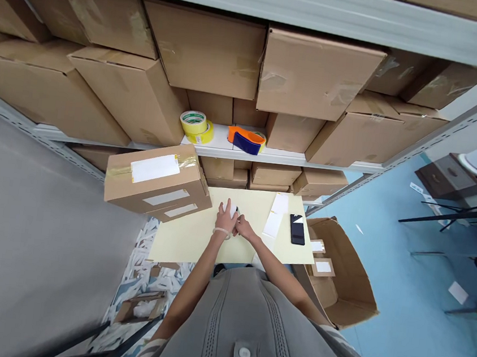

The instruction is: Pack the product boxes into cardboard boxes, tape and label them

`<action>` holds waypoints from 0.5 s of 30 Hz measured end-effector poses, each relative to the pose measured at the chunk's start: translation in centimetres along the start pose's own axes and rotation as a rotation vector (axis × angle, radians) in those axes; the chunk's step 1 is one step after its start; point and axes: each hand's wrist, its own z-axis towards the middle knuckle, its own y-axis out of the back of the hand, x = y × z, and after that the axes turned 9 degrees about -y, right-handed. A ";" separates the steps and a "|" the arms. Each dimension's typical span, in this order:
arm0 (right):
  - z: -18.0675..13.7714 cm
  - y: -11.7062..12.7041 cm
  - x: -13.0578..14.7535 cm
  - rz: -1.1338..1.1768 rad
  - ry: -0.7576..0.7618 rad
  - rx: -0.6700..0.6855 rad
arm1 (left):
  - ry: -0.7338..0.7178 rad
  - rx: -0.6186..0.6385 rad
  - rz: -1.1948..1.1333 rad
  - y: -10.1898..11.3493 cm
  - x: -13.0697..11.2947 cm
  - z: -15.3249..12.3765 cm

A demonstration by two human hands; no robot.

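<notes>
Left hand (pixel 226 221) and right hand (pixel 242 226) together over the tabletop (pixel 189 238), meeting at a small white item (pixel 234 210) — left holding it, right's grip too small to tell. Risk: loose pinch drops it; swinging forearm nudges the phone (pixel 297 229).

At the left end of the bench (pixel 189 244) are several boxes (pixel 156 187). Over its middle are the left hand (pixel 226 219) and, just to the right, the right hand (pixel 242 227), with a small object (pixel 234 211) between them. Farther right lies a paper strip (pixel 275 216), then the phone (pixel 297 230). On the far side, the shelf (pixel 300 161) carries tape rolls (pixel 196 127), to their right a tape dispenser (pixel 245 139), and cartons (pixel 317 79) around these. Beside the bench's right edge, an open box (pixel 354 270) contains small parcels (pixel 323 272).
</notes>
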 end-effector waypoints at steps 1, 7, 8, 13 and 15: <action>0.0 0.0 -0.1 0.020 0.001 0.015 | -0.008 -0.001 0.013 0.0 -0.1 -0.1; 0.1 0.4 -0.5 0.101 0.001 0.080 | -0.017 -0.002 0.027 -0.3 -0.2 -0.5; 0.1 0.5 -0.6 0.108 0.004 0.089 | -0.019 0.003 0.026 -0.4 -0.2 -0.5; 0.0 0.9 -1.1 0.138 0.024 0.136 | -0.048 -0.008 0.020 -1.0 -0.3 -0.6; -0.1 1.0 -1.4 0.148 0.031 0.142 | -0.058 -0.023 0.018 -1.1 -0.3 -0.6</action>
